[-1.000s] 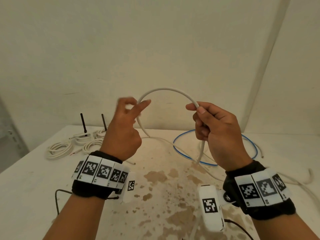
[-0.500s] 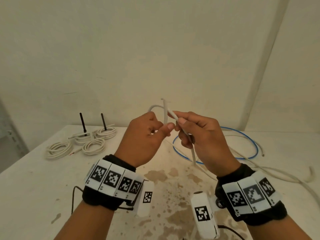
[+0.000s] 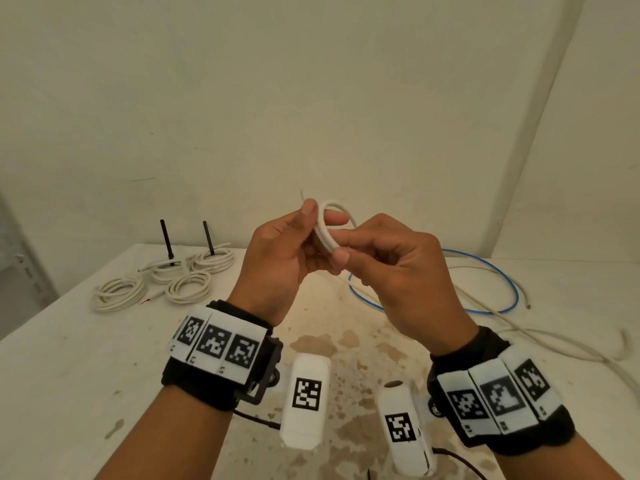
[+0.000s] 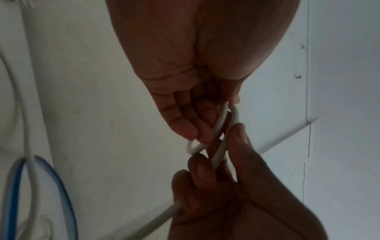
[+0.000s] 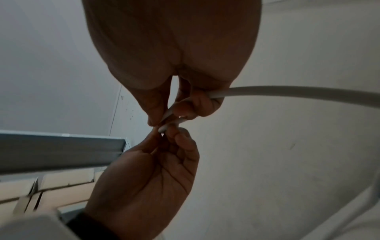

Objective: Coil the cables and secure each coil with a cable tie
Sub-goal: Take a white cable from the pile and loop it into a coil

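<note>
Above the table both hands hold a white cable (image 3: 325, 225) bent into a small tight loop. My left hand (image 3: 298, 237) pinches the loop's left side between thumb and fingers. My right hand (image 3: 349, 247) pinches the loop's lower part, and the cable's long tail (image 5: 287, 92) runs off from it to the right. In the left wrist view the loop (image 4: 222, 129) crosses itself between the two hands' fingertips. The cable's slack (image 3: 540, 337) trails over the table at the right. No cable tie shows in either hand.
Several coiled white cables (image 3: 166, 282) lie at the table's back left, two with black ties (image 3: 165, 242) standing up. A loose blue cable (image 3: 498, 289) loops on the table (image 3: 69, 375) behind my right hand. Walls close in behind and at the right. Brown stains mark the table's middle.
The wide arch of cable held a second ago has been drawn into a small tight loop. Both hands came together at the centre and now pinch it.
</note>
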